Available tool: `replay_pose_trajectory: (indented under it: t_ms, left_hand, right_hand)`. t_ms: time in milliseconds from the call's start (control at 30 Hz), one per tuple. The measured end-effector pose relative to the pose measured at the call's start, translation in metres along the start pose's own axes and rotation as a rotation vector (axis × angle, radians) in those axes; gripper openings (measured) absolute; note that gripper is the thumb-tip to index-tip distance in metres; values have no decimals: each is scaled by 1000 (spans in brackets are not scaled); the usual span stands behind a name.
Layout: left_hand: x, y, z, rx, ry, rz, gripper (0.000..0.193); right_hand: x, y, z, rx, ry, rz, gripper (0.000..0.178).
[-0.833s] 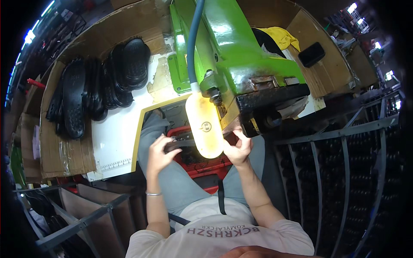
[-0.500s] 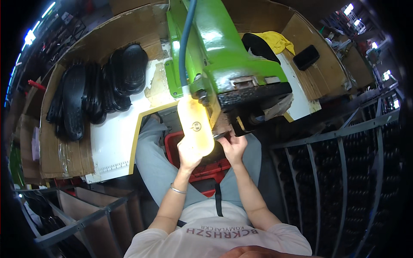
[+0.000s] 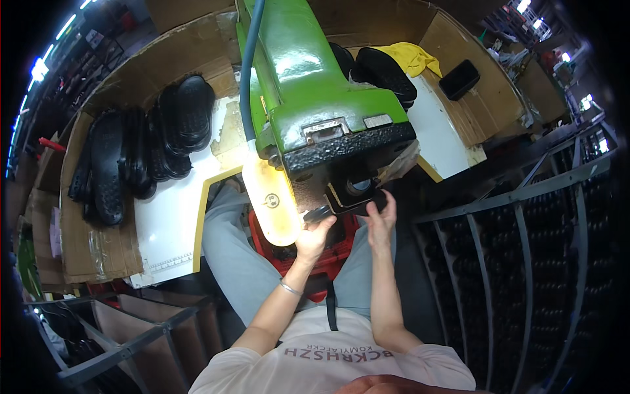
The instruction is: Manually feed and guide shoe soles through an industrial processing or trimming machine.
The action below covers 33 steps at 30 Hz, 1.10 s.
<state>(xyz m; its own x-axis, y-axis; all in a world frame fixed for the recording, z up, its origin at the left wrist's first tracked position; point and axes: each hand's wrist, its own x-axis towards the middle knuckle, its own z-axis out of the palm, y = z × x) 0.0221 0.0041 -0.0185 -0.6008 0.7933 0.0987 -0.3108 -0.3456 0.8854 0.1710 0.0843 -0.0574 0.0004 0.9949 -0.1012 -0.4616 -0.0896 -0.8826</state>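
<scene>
Under the head of a green machine (image 3: 308,72), my two hands hold a black shoe sole (image 3: 317,214), whose middle is hidden by the machine's dark lower parts. My left hand (image 3: 315,240) grips its left end with the thumb on top, close to a glowing yellow-white lamp (image 3: 270,200). On the other end, my right hand (image 3: 381,222) is closed, with thumb and fingers pressed against the black piece. Below both hands, between my knees, stands a red crate (image 3: 282,260), its contents dark and hard to make out.
Several black soles (image 3: 108,171) stand stacked at the left on a white table (image 3: 164,223) with cardboard walls. More black soles (image 3: 384,73), a yellow cloth (image 3: 410,59) and a black phone-like object (image 3: 459,80) lie at the right. Metal racks (image 3: 518,262) flank me on both sides.
Both hands have moved to the right relative to the lamp and spread apart. The sole's left end now shows beside the lamp. The view has shifted slightly, so the machine appears further left.
</scene>
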Motion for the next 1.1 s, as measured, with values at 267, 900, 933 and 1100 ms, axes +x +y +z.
replay_pose_trajectory:
  t_ms: [267,900,933,1100]
  left_hand:
    - [12,26,-34,428,-58,301,41]
    - [14,102,-159,-119,-140,154,31]
    - [16,102,-164,-118,-145,153,31]
    - [31,99,-118,1250,-402,359,24]
  right_hand:
    - [3,-88,24,-390,16,-420,68]
    - [-40,-30,93,-538,-363,-599,74]
    - [-40,-34,101,-530,-387,-660,73]
    - [-40,-59,122,-706,-384,-1044,65]
